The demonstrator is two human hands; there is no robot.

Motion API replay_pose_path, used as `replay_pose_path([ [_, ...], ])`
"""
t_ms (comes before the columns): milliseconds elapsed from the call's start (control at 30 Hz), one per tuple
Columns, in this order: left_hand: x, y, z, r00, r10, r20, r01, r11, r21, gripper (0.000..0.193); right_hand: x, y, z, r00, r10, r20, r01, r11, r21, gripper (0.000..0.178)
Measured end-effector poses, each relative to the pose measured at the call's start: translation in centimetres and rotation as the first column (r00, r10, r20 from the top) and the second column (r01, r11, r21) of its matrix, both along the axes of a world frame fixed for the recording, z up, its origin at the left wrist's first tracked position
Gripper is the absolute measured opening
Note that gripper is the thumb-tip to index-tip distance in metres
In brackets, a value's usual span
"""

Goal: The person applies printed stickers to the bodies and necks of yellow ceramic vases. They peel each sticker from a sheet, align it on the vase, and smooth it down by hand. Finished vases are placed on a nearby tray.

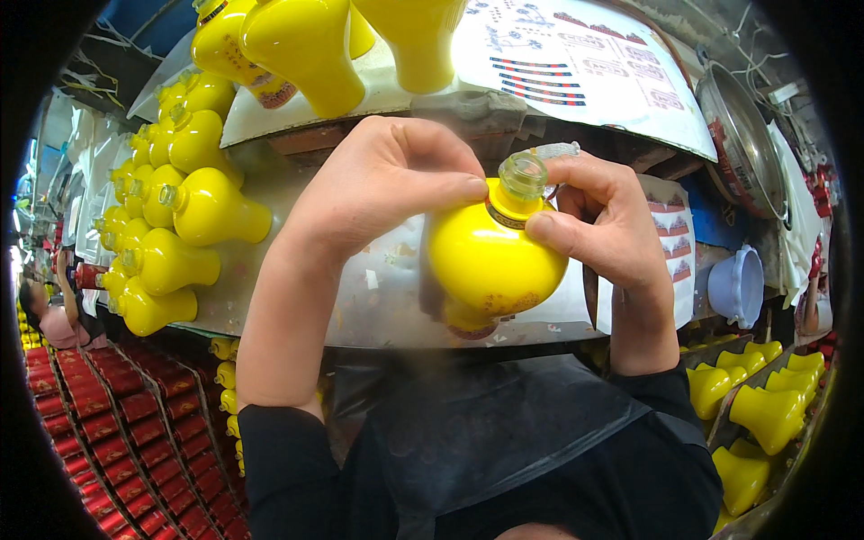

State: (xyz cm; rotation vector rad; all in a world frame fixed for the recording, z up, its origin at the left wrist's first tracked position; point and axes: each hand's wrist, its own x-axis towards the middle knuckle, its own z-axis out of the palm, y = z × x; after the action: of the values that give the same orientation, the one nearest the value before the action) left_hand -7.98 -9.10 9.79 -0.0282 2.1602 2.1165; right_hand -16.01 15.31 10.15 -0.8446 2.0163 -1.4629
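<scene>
A glossy yellow bottle (pixel 490 265) with a clear glass mouth (pixel 523 175) stands slightly tilted before me at the table's near edge. Round the base of its neck runs a thin dark patterned band (pixel 506 214). From the left, the thumb and fingertips of my left hand (pixel 409 180) pinch together against the neck beside the band. My right hand (pixel 598 211) curls about the other side, its thumb pressing on the band's right end. A whitish crumpled scrap (pixel 553 150) shows by the right fingertips; what it is I cannot tell. Reddish print marks the bottle's lower body.
Rows of yellow bottles (pixel 205 207) lie at the left of the table; larger-looking ones (pixel 301 45) stand at the back. Decal sheets (pixel 576 63) lie beyond my hands. At right are a metal pan (pixel 738 135), a lilac bucket (pixel 736 288) and racked bottles (pixel 769 418). Red boxes (pixel 126 432) fill the lower left.
</scene>
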Motion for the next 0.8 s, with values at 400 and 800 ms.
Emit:
replay_pose_path([
  [400,2.3,2.3,-1.2,0.941,0.324,-0.093,-0.314,0.943,0.106,0.018,0.4,0.6,-0.8,0.999,-0.029,-0.040,0.025,0.995,-0.094,0.045],
  [800,4.5,3.4,-2.1,0.942,0.201,-0.270,-0.214,0.977,-0.018,0.021,0.7,0.7,-1.4,0.998,-0.042,-0.054,0.035,0.993,-0.115,0.044],
])
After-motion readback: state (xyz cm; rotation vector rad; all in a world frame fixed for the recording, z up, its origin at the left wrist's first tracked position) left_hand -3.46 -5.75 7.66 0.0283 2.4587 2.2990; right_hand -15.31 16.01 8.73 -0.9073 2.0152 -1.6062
